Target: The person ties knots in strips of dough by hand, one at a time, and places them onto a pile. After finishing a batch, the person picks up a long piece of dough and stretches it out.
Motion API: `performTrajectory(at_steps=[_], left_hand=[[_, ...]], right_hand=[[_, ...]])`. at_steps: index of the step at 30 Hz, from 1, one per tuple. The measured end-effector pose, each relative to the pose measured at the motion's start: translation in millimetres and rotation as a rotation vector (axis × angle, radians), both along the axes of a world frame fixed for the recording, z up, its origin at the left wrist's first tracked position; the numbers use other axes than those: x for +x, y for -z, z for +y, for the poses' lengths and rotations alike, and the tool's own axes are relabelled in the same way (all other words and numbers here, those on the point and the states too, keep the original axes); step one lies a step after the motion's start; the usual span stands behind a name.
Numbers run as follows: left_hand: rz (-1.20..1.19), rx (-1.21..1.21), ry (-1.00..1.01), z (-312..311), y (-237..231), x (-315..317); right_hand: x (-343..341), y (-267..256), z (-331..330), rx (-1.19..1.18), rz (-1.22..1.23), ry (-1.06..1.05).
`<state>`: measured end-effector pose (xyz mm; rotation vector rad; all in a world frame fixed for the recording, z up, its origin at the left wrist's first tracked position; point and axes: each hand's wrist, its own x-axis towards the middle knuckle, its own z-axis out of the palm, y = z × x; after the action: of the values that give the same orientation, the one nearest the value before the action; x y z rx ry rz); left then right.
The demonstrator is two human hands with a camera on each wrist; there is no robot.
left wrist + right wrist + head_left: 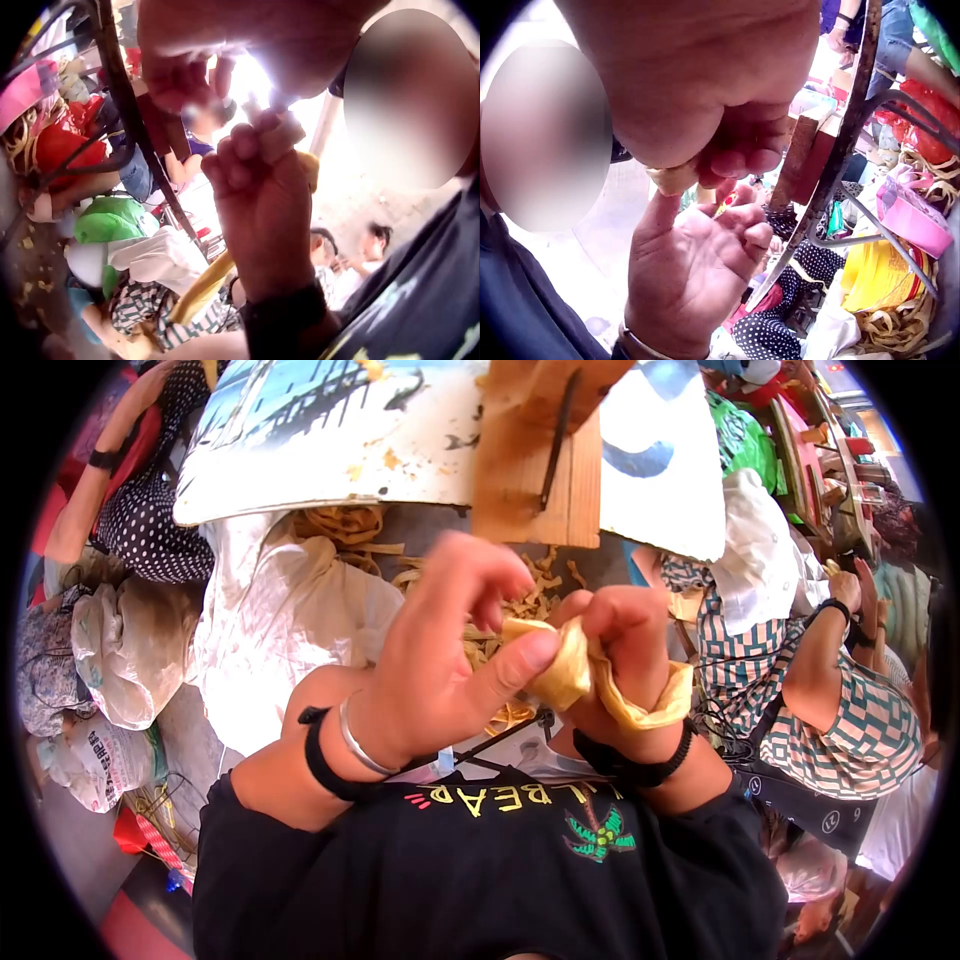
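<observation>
Measured from the middle of the head view, just above the black shirt (480, 870), a yellow strip (565, 675) lies between the two hands at about 2 o'clock to 3 o'clock. The right hand (630, 635) has its fingers curled in, grasping the strip, which also loops round that hand above a black wristband (640, 765). The left hand (425, 630) rests its thumb on the strip with the index finger bent clear of it; whether its remaining fingers pinch the strip from behind, I cannot tell. A silver bracelet (360, 745) circles that wrist.

Taken from the strip, the wooden block (575, 490) stands at 12 o'clock on the white desk (420, 470). Below the desk edge lie tan scraps (545, 575). White cloth (290, 620) hangs toward 9 o'clock, patterned clothing (840, 710) shows near 3 o'clock, and a green bag (740, 445) sits between 1 and 2.
</observation>
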<state>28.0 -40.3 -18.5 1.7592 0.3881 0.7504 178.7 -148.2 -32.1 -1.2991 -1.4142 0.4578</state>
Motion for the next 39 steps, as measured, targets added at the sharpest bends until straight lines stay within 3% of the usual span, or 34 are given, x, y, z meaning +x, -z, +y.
performTrajectory(at_steps=[1,3,6,9,11,14,17,21,24,27,28,32,34,35,36,37,39], left_hand=[[0.027,-0.063,0.155,5.4,2.1,-4.9],[0.044,-0.033,0.138,6.3,-3.5,-10.6],[0.087,-0.09,0.083,20.6,-1.7,-23.8],[0.129,-0.059,0.142,34.5,0.0,-31.0],[0.026,0.03,0.163,32.2,2.9,-21.3],[0.2,0.263,0.102,20.1,-26.6,-13.6],[0.126,0.26,0.144,18.6,-13.3,-9.3],[0.19,0.321,0.169,26.0,-18.2,-17.1],[0.187,0.276,0.305,34.3,-17.2,-21.0],[0.243,-0.214,0.398,31.6,-21.2,-21.1],[0.21,-0.272,0.343,26.0,-17.4,-17.4],[0.162,-0.146,0.274,26.3,-14.7,-15.4],[0.152,-0.173,0.194,34.1,-14.3,-27.1],[0.079,-0.348,0.123,37.8,-17.0,-31.2],[-0.06,-0.412,-0.011,40.1,-3.5,-29.8],[-0.258,-0.759,0.137,64.4,-2.3,-45.3],[-0.297,-0.423,-0.079,72.0,6.6,-39.3]], right_hand=[[-0.7,-3.1,0.9,-0.012,0.03,-0.033],[3.5,-16.6,6.0,-0.067,0.11,-0.082],[31.8,-9.6,8.6,-0.109,-0.33,-0.04],[32.7,-21.1,5.6,-0.056,-0.387,0.021],[31.0,-9.4,2.2,-0.091,-0.278,-0.003],[25.7,-9.2,-0.7,-0.206,-0.115,-0.07],[20.9,-20.9,-2.8,-0.385,0.068,-0.141],[15.1,-22.8,-4.2,-0.395,0.233,-0.189],[10.4,-23.6,-1.0,-0.35,0.281,-0.207],[12.5,-28.5,2.1,-0.314,0.179,-0.193],[13.6,-28.6,2.2,-0.311,0.152,-0.192],[20.3,-35.6,-2.9,-0.471,0.246,-0.22],[21.2,-40.9,-4.9,-0.414,0.32,-0.174],[21.6,-43.6,-5.9,-0.384,0.356,-0.151],[25.1,-34.6,-10.7,-0.443,0.543,-0.091],[21.8,-41.1,-8.7,-0.455,0.628,-0.061],[15.0,-54.0,-4.8,-0.467,0.801,0.007]])
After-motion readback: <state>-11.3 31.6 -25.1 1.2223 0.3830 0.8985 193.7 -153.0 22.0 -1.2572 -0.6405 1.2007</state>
